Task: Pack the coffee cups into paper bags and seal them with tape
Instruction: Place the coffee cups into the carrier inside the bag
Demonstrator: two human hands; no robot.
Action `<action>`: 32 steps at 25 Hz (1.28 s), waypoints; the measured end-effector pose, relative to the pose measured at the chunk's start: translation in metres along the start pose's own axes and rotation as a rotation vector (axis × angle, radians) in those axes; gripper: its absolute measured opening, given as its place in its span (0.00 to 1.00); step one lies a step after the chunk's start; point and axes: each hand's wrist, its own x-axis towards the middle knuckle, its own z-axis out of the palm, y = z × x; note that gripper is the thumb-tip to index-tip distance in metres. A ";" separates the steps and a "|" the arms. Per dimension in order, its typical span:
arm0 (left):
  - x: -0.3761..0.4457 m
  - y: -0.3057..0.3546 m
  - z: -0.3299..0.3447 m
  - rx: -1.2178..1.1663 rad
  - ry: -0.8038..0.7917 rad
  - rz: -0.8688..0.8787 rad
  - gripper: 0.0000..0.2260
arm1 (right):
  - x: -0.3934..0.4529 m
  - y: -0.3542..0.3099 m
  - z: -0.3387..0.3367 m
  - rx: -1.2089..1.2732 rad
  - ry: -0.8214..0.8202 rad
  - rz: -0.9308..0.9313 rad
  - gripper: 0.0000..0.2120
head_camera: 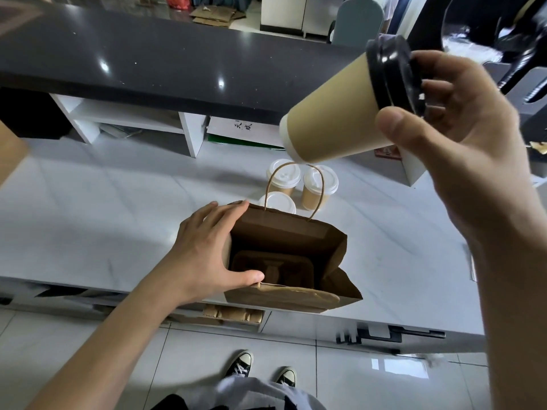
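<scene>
A brown paper bag (331,244) with twine handles stands open on the white marble counter (103,220). A brown pulp cup carrier (275,269) lies inside at the bottom. My left hand (204,250) grips the bag's left edge, thumb over the near rim. My right hand (453,113) holds a tan coffee cup with a black lid (334,122) by the lid end, tilted, high above and right of the bag. Three tan cups with white lids (319,182) stand on the counter just behind the bag.
A raised black counter (148,60) runs across the back, with white shelf compartments (127,116) beneath it holding a white box. A dark machine (521,31) sits at the far right. Folded brown bags (233,313) lie under the counter's front edge.
</scene>
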 end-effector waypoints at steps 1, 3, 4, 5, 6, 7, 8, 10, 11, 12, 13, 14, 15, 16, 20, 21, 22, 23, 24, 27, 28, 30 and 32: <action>0.000 0.001 0.000 -0.010 -0.001 -0.004 0.54 | -0.002 -0.003 0.003 -0.002 -0.039 -0.007 0.33; 0.000 0.001 -0.001 -0.032 0.002 -0.007 0.55 | -0.007 -0.005 0.009 0.001 -0.120 -0.012 0.33; 0.000 0.001 -0.001 -0.041 0.004 -0.005 0.55 | -0.010 -0.004 0.013 0.000 -0.163 -0.014 0.33; 0.000 0.001 -0.001 -0.040 0.010 0.001 0.55 | -0.013 -0.003 0.018 -0.008 -0.212 -0.015 0.34; 0.000 0.000 0.000 -0.028 0.020 0.009 0.54 | -0.017 0.000 0.022 -0.024 -0.269 -0.018 0.34; 0.001 -0.001 0.001 -0.013 0.032 0.016 0.54 | -0.021 0.003 0.026 -0.051 -0.332 -0.018 0.34; 0.001 -0.001 0.001 -0.012 0.038 0.015 0.54 | -0.025 0.007 0.030 -0.095 -0.400 -0.014 0.35; 0.000 0.000 0.001 -0.056 0.038 0.002 0.56 | -0.034 0.015 0.039 -0.221 -0.525 -0.009 0.36; -0.001 0.000 0.000 -0.075 0.037 -0.001 0.57 | -0.038 0.019 0.045 -0.287 -0.574 -0.012 0.36; -0.001 0.001 0.000 -0.085 0.033 -0.002 0.58 | -0.042 0.023 0.052 -0.351 -0.616 -0.019 0.36; -0.002 0.001 0.000 -0.091 0.023 -0.003 0.58 | -0.045 0.026 0.059 -0.410 -0.655 -0.033 0.36; -0.002 0.001 -0.001 -0.097 0.011 -0.005 0.58 | -0.047 0.030 0.066 -0.454 -0.692 -0.055 0.37; -0.001 0.002 -0.002 -0.104 0.002 -0.006 0.58 | -0.049 0.035 0.072 -0.482 -0.724 -0.073 0.37; -0.001 0.002 -0.003 -0.109 0.001 -0.005 0.58 | -0.051 0.040 0.077 -0.501 -0.749 -0.084 0.37; -0.001 0.002 -0.003 -0.092 -0.002 -0.008 0.59 | -0.051 0.060 0.090 -0.583 -0.806 -0.096 0.39; -0.001 0.003 -0.003 -0.084 -0.005 -0.011 0.60 | -0.051 0.066 0.094 -0.592 -0.825 -0.104 0.40; 0.000 0.003 -0.002 -0.082 -0.003 -0.013 0.60 | -0.051 0.071 0.099 -0.595 -0.850 -0.112 0.40; 0.000 0.003 -0.002 -0.083 -0.001 -0.013 0.60 | -0.050 0.076 0.105 -0.601 -0.878 -0.124 0.40; 0.000 0.002 -0.002 -0.083 -0.002 -0.012 0.60 | -0.050 0.081 0.111 -0.612 -0.905 -0.142 0.40; -0.001 0.000 0.000 -0.082 0.003 -0.006 0.60 | -0.050 0.097 0.127 -0.672 -0.954 -0.195 0.41; -0.001 0.000 0.000 -0.081 0.004 -0.005 0.59 | -0.050 0.101 0.131 -0.688 -0.961 -0.211 0.41; -0.001 0.000 0.001 -0.080 0.004 -0.007 0.59 | -0.051 0.107 0.136 -0.719 -0.968 -0.237 0.41; -0.002 -0.001 0.001 -0.083 0.003 -0.006 0.58 | -0.053 0.111 0.142 -0.755 -0.969 -0.261 0.42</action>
